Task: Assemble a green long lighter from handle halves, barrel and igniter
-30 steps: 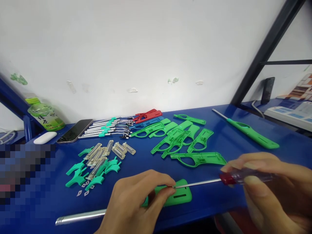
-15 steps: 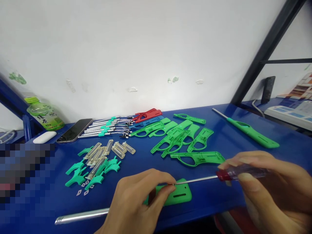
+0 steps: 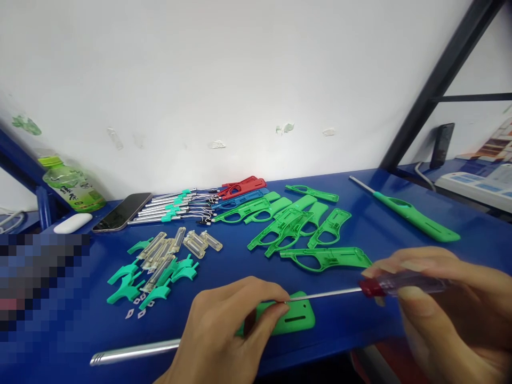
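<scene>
My right hand (image 3: 452, 304) grips a screwdriver by its clear purple handle with a red collar (image 3: 372, 288). The metal shaft (image 3: 328, 294) points left, its tip at the fingertips of my left hand (image 3: 236, 314). Thumb and forefinger of that hand are pinched together there; what they pinch is too small to make out. Under the pinch lies a green lighter body (image 3: 298, 314), partly hidden by my left hand. A silver lighter tube (image 3: 136, 352) sticks out on the other side of that hand.
Behind my hands lie several green lighter shell halves (image 3: 332, 258), red ones (image 3: 248, 186) and metal tubes with wires (image 3: 172, 208). Teal triggers (image 3: 124, 288) and clear fuel tanks (image 3: 160, 253) are on the left, near a phone (image 3: 124, 212) and bottle (image 3: 72, 184). A whole lighter (image 3: 416, 216) lies right.
The screwdriver and my right hand have shifted very slightly to the right. My left hand keeps its pinch at the tip. The view has tilted a little.
</scene>
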Tool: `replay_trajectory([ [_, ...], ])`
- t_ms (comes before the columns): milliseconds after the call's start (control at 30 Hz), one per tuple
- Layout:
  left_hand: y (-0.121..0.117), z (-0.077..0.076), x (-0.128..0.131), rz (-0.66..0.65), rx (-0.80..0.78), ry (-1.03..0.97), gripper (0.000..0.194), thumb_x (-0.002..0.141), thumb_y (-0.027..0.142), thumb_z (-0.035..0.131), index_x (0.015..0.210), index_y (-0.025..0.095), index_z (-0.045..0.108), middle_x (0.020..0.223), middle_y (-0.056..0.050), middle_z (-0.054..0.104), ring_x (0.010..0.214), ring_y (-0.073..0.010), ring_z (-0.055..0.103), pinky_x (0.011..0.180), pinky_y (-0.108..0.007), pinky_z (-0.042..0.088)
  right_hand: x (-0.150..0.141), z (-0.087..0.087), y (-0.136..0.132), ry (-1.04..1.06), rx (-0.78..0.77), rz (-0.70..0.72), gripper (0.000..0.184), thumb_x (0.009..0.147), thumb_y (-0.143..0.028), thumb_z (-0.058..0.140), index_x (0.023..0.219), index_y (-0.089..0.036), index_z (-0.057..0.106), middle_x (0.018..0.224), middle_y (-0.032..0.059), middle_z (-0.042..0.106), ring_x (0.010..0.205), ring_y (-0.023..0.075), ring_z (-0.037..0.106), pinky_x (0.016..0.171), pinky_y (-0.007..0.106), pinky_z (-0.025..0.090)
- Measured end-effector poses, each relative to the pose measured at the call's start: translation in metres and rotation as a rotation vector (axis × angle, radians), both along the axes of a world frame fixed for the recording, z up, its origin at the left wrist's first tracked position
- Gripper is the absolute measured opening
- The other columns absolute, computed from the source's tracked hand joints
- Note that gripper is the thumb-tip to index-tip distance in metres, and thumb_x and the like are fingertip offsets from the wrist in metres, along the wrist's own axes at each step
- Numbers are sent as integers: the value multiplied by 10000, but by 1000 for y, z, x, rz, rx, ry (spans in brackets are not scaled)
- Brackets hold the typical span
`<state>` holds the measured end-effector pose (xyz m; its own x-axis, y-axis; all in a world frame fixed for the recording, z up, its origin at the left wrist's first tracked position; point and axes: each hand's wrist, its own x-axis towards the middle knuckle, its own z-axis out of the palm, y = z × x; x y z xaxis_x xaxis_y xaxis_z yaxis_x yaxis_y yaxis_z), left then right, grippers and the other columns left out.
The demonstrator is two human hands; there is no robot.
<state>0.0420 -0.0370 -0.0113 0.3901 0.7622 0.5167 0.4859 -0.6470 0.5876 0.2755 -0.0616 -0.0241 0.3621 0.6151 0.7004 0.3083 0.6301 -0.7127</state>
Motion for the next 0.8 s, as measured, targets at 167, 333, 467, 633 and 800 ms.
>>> replay_trajectory([
  [167,-1,0,1,-7,14,0,134,972,145,709,983,278,724,693,105,666,495,-44,511,486,-131,398,-2,0,0,14,-9,12,186,929,-256,787,1073,-371,760,857,22,716,874,242,661,612,366,588],
  [333,2,-1,1,-4,8,9,149,967,139,720,992,286,728,727,107,693,510,-40,535,498,-125,407,-3,-1,1,43,1,-19,170,911,-275,813,1050,-361,768,841,38,710,848,251,657,560,360,582],
  [467,1,0,0,6,20,-3,139,972,146,712,990,283,730,707,103,685,493,-45,531,500,-130,423,-1,-2,0,38,-18,-17,172,897,-284,820,1034,-376,773,850,35,713,843,259,665,580,386,615],
  [633,-1,-4,1,5,31,-6,171,959,127,720,1011,290,718,768,106,734,497,-44,543,519,-127,455,-1,-5,1,25,1,2,210,899,-246,810,1066,-369,780,902,22,735,836,235,693,647,378,642],
  [800,0,-11,2,14,68,-29,360,930,99,736,1203,327,677,898,112,800,513,-45,579,492,-131,458,-1,-8,-2,-2,0,13,250,905,-190,778,1081,-367,779,959,21,764,853,233,725,666,376,674],
])
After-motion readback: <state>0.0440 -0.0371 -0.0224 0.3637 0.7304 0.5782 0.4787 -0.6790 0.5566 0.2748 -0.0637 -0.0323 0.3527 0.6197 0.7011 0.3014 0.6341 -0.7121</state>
